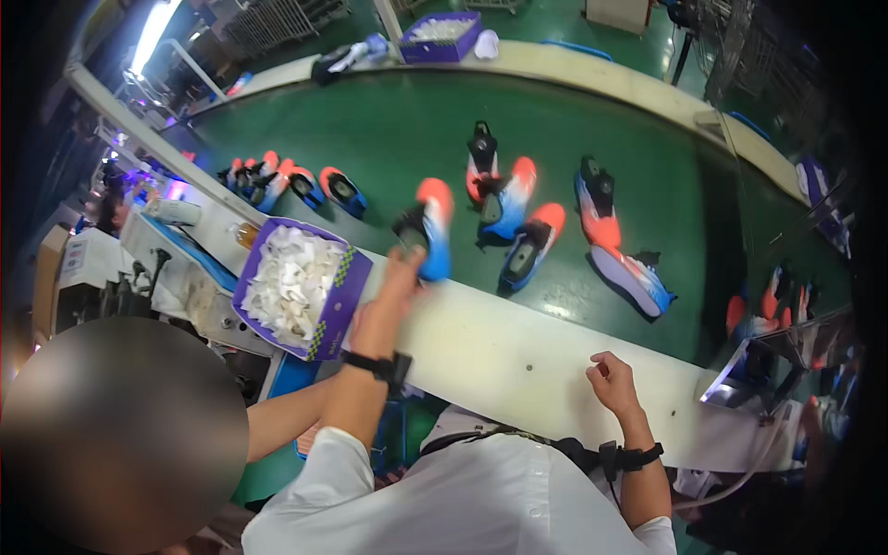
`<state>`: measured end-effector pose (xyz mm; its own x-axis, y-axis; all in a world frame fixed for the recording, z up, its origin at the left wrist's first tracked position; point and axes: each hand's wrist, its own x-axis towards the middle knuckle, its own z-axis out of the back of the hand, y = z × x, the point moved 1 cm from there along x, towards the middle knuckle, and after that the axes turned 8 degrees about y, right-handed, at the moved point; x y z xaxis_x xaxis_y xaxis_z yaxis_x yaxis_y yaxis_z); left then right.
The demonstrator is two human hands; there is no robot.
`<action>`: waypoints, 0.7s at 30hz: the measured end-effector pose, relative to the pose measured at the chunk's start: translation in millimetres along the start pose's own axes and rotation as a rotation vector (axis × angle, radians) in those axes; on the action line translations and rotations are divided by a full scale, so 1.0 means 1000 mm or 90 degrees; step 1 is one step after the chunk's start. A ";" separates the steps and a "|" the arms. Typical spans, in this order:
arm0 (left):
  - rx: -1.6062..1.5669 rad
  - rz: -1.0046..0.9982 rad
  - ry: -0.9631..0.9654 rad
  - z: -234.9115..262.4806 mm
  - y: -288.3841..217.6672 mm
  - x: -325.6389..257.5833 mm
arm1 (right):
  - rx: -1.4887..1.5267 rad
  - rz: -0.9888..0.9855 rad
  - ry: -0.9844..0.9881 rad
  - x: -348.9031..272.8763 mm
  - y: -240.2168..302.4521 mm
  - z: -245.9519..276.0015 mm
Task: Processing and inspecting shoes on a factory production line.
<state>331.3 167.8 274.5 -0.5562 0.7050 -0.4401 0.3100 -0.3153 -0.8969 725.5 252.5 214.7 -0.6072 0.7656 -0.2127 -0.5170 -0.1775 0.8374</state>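
Observation:
My left hand point(400, 282) reaches over the far edge of the white ledge, blurred by motion. Its fingers are closed at the heel of an orange, white and blue sneaker point(437, 222) above the green belt. My right hand point(612, 381) hovers over the white ledge point(490, 351), fingers curled in and nothing visible in them. Beyond the hands, on the belt, lie more such shoes: a sneaker point(535, 245) with its opening up, a sneaker point(509, 199) behind it, and a sneaker point(633, 279) tipped on its side, its pale sole showing.
A purple box point(347, 294) full of white crumpled pieces stands left of my left arm. Close by on the left is another person, whose forearm point(289, 421) passes behind mine. The green belt point(388, 120) carries several shoes at far left. A second purple box point(440, 48) sits across it.

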 end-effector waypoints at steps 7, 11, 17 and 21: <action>0.372 -0.294 -0.116 -0.013 0.017 0.194 | -0.014 -0.197 -0.014 -0.010 -0.031 -0.003; 0.421 -0.165 -0.108 -0.064 0.017 0.284 | -0.014 -0.250 -0.064 -0.036 -0.017 0.001; 0.529 0.010 -0.103 -0.109 0.006 0.358 | 0.017 -0.415 -0.190 -0.091 -0.012 0.005; 0.490 0.078 -0.123 -0.153 0.011 0.324 | 0.061 -0.466 -0.200 -0.105 -0.013 -0.004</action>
<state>273.1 489.8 128.6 -0.6980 0.5371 -0.4736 -0.2022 -0.7823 -0.5892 793.6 172.6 224.2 0.0713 0.8075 -0.5855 -0.6553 0.4805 0.5828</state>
